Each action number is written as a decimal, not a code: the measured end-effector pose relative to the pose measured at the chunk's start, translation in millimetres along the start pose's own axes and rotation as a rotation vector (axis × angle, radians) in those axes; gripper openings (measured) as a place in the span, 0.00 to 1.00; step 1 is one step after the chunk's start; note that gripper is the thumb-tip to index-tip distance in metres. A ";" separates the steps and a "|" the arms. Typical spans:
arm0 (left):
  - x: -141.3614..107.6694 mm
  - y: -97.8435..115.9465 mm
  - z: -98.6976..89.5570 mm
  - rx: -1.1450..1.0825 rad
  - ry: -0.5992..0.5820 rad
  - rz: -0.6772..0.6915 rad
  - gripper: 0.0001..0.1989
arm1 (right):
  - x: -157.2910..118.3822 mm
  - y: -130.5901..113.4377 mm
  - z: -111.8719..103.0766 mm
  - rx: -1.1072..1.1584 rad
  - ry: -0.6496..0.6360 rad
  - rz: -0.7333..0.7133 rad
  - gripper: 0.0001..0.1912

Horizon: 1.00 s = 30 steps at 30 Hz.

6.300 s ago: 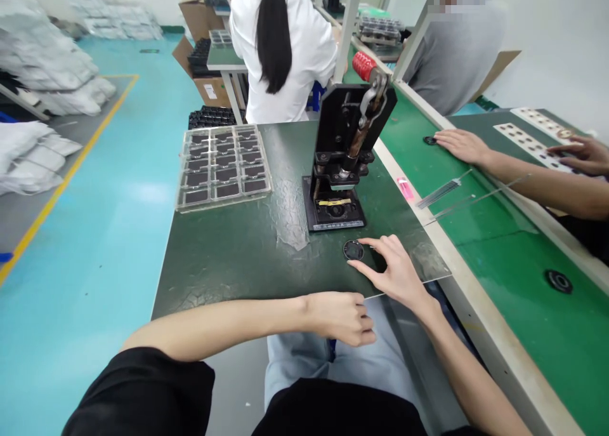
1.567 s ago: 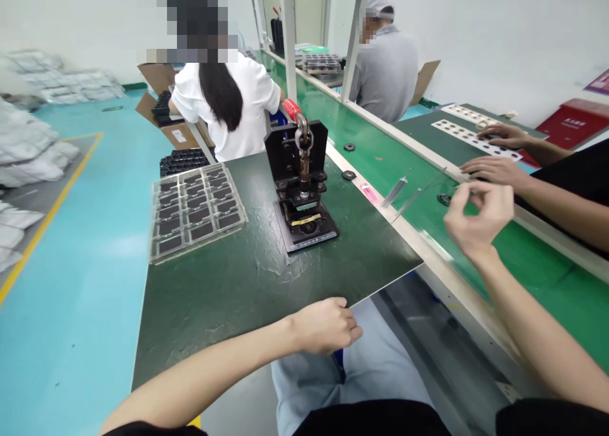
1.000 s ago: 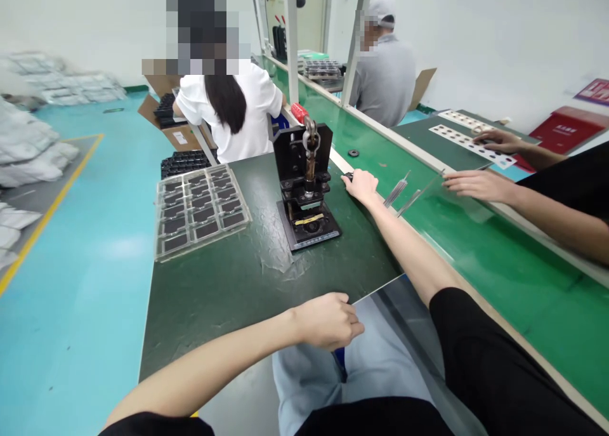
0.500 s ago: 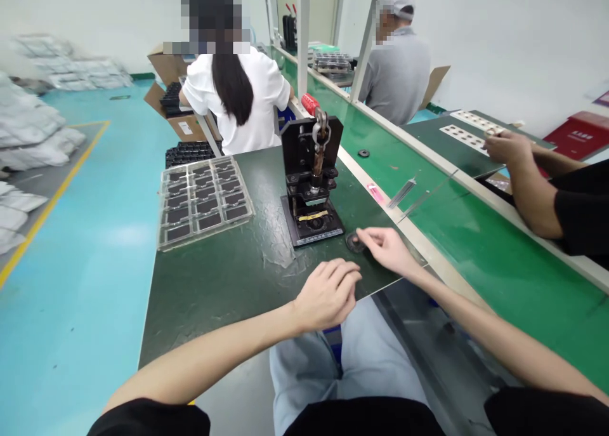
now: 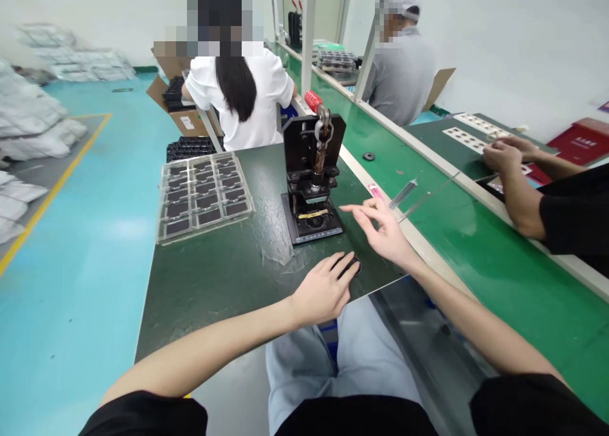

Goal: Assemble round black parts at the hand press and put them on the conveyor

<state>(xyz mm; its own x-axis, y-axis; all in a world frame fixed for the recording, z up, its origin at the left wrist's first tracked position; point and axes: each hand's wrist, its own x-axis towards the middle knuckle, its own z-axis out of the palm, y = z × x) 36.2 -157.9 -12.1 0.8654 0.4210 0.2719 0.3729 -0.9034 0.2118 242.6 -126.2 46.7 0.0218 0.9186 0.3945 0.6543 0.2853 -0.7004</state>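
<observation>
My left hand (image 5: pixel 324 288) rests at the front of the dark green table, its fingers spread over a round black disc (image 5: pixel 358 266). Most of that disc is hidden beneath the fingers. To the right of the press base, my right hand (image 5: pixel 383 231) hovers with the index finger stretched toward the press and nothing visible in it. The black toggle press (image 5: pixel 314 169) has a red handle (image 5: pixel 313 101) pointing up and a yellow strip (image 5: pixel 313 214) across its lower fixture.
A clear compartment tray (image 5: pixel 205 198) with dark flat pieces lies left of the press. On the green conveyor belt (image 5: pixel 457 233) are a black ring (image 5: pixel 368 157) and thin metal strips (image 5: pixel 403 194). A co-worker's hands (image 5: pixel 507 153) work across it; two other people sit ahead.
My right hand has let go of the black disc and moved up toward the press. The disc has shifted nearer to me, under my left hand's fingers, which have spread out.
</observation>
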 end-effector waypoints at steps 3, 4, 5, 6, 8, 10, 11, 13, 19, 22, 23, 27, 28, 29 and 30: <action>0.4 1.1 1.9 0.024 0.003 0.016 0.26 | 20.1 1.0 23.4 0.147 -0.009 0.058 0.34; 0.7 1.6 2.3 0.030 0.009 0.020 0.25 | 25.0 2.9 32.2 0.187 -0.019 0.080 0.35; 1.1 2.2 2.7 0.035 0.018 0.026 0.24 | 28.8 5.2 40.7 0.217 -0.028 0.094 0.35; 1.6 2.9 3.0 0.039 0.031 0.031 0.23 | 31.8 7.5 48.5 0.237 -0.036 0.097 0.35; 2.4 4.7 3.6 0.045 0.063 0.047 0.21 | 35.4 11.3 61.1 0.255 -0.060 0.074 0.32; 3.2 6.8 4.2 0.042 0.097 0.051 0.20 | 37.2 13.2 68.5 0.243 -0.080 0.030 0.29; 3.4 7.8 4.4 0.037 0.113 0.044 0.20 | 37.7 13.4 70.4 0.226 -0.092 0.009 0.28; 3.8 9.5 4.6 0.015 0.137 0.018 0.20 | 38.2 12.2 71.7 0.180 -0.119 -0.031 0.26; 3.9 9.6 4.2 -0.049 0.214 -0.102 0.24 | 36.4 4.7 64.2 0.191 -0.058 -0.089 0.25; 3.0 8.5 4.4 -0.079 0.232 -0.147 0.26 | 26.4 2.9 51.3 0.274 0.109 0.016 0.25; 2.7 8.3 4.6 -0.088 0.233 -0.159 0.26 | 19.6 2.6 45.3 0.296 0.134 0.077 0.24; 1.7 7.6 4.1 -0.128 0.262 -0.200 0.29 | -24.2 1.1 20.0 0.355 0.037 0.258 0.22; 1.7 7.3 3.5 -0.136 0.277 -0.204 0.29 | -36.5 0.5 15.1 0.366 0.015 0.272 0.21; 1.8 6.8 2.7 -0.144 0.288 -0.205 0.29 | -47.8 0.1 11.4 0.371 0.001 0.277 0.20; 2.1 6.2 1.7 -0.155 0.294 -0.206 0.28 | -57.6 -0.1 8.9 0.371 -0.006 0.277 0.19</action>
<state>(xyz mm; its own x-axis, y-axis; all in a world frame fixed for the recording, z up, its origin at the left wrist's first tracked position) 41.0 -162.8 -11.8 0.6368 0.6179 0.4612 0.4540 -0.7840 0.4234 234.5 -176.7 18.8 0.1528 0.9752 0.1600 0.3098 0.1064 -0.9448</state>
